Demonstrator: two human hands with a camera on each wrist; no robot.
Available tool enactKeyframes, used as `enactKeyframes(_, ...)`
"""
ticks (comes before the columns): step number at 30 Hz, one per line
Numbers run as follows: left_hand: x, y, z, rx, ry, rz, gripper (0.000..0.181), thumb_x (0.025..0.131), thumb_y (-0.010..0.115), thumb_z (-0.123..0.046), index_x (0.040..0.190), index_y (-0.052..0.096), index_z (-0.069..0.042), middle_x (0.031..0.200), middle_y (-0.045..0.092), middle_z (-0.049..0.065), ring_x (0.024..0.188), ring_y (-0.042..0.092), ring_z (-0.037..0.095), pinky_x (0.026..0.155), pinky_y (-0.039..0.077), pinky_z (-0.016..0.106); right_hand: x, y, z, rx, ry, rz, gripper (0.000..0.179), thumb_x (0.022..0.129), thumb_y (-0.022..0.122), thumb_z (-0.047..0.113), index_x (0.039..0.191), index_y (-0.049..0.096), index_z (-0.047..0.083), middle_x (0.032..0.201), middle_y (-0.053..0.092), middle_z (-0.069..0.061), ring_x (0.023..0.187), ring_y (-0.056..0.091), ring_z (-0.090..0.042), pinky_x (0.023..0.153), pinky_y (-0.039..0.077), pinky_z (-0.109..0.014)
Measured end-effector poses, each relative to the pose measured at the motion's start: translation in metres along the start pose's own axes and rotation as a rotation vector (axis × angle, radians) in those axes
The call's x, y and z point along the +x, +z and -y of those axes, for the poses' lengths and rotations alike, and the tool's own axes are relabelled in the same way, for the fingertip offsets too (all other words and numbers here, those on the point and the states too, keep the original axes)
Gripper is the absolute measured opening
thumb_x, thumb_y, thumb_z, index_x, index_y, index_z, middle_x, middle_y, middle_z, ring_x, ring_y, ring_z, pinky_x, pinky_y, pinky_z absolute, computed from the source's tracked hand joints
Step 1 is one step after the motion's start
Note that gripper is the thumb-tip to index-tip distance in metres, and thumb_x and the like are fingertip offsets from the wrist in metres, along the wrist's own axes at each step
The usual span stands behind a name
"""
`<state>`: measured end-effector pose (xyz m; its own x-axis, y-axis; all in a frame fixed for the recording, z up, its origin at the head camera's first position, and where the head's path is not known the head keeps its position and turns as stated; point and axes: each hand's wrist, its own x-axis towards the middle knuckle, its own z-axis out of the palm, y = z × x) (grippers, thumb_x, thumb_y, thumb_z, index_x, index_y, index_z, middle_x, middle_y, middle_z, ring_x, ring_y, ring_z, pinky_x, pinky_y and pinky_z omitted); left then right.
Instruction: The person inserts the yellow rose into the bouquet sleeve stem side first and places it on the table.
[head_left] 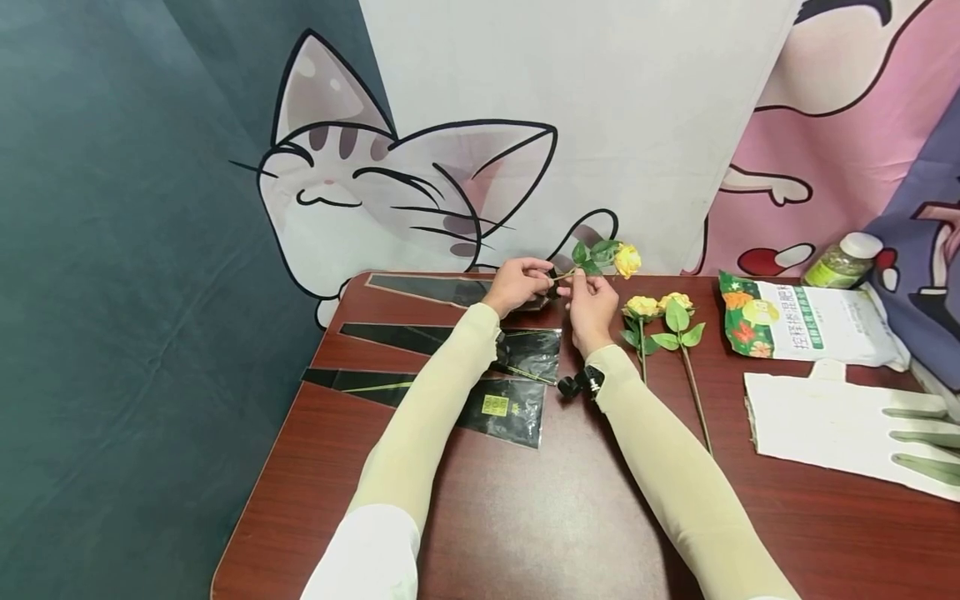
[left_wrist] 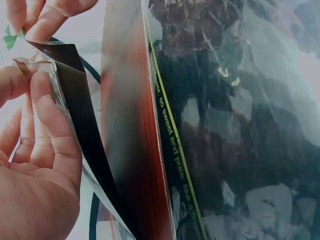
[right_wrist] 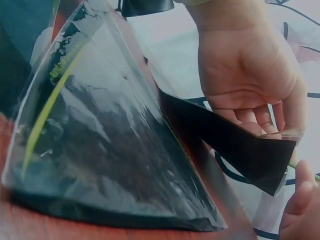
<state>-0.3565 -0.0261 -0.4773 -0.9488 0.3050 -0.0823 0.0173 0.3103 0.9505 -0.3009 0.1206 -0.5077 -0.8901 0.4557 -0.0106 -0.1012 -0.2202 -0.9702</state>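
A yellow rose [head_left: 627, 261] with green leaves [head_left: 592, 254] is held over the far table edge, its stem running leftward between both hands. My left hand [head_left: 520, 285] pinches the stem [left_wrist: 22, 66] between thumb and forefinger, beside the mouth of a black-and-clear flower sleeve [left_wrist: 75, 95]. That sleeve's folded flap [right_wrist: 272, 160] stands up close to the left fingers; whether they grip it too is hard to see. My right hand [head_left: 590, 310] pinches the stem just below the leaves. In the right wrist view, only part of the right hand [right_wrist: 302, 207] shows.
Two more flower sleeves [head_left: 525, 354] [head_left: 517, 425] lie flat nearer on the brown table [head_left: 540, 517]. Right of the right arm lie two yellow roses [head_left: 641, 307] [head_left: 677, 302]. Farther right are a fertilizer bag [head_left: 825, 321], a white-lidded jar [head_left: 843, 260] and a white glove [head_left: 832, 421].
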Motion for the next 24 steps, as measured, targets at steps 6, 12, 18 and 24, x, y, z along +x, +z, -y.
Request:
enactKeyframes(6,0.0006,-0.0021,0.0010,0.002,0.016,0.019,0.035,0.096,0.076,-0.011,0.131,0.074,-0.011,0.102,0.078,0.005,0.084,0.073,0.014,0.071,0.061,0.026,0.0008,-0.0046,0.0034,0.024,-0.016,0.011,0.025,0.110,0.058,0.033,0.123,0.062,0.012,0.100,0.080,-0.007,0.093,0.079,-0.037,0.051,0.055,-0.027)
enactKeyframes(12,-0.0004,-0.0024,0.0006,0.002,0.027,0.018,0.037,0.096,0.077,-0.011,0.134,0.073,-0.008,0.100,0.078,0.005,0.080,0.071,0.014,0.070,0.059,0.025,0.0045,-0.0085,0.0020,0.044,-0.012,-0.027,0.020,0.108,0.063,0.030,0.116,0.062,0.012,0.093,0.079,-0.001,0.075,0.078,-0.010,0.054,0.057,-0.025)
enactKeyframes(18,-0.0030,-0.0036,-0.0016,0.009,0.040,0.008,0.036,0.096,0.076,-0.010,0.132,0.074,-0.009,0.098,0.078,0.004,0.081,0.070,0.014,0.070,0.058,0.026,0.0055,-0.0103,0.0025,0.057,0.018,-0.027,0.019,0.105,0.068,0.027,0.101,0.053,0.015,0.090,0.079,0.000,0.073,0.077,-0.011,0.051,0.053,-0.021)
enactKeyframes(24,-0.0047,-0.0037,-0.0029,0.021,0.054,0.003,0.035,0.097,0.076,-0.010,0.132,0.073,-0.008,0.099,0.078,0.005,0.082,0.070,0.016,0.070,0.058,0.027,0.0039,-0.0094,0.0031,0.021,0.066,-0.007,0.020,0.105,0.068,0.027,0.099,0.053,0.017,0.092,0.079,0.001,0.079,0.079,-0.016,0.053,0.053,-0.023)
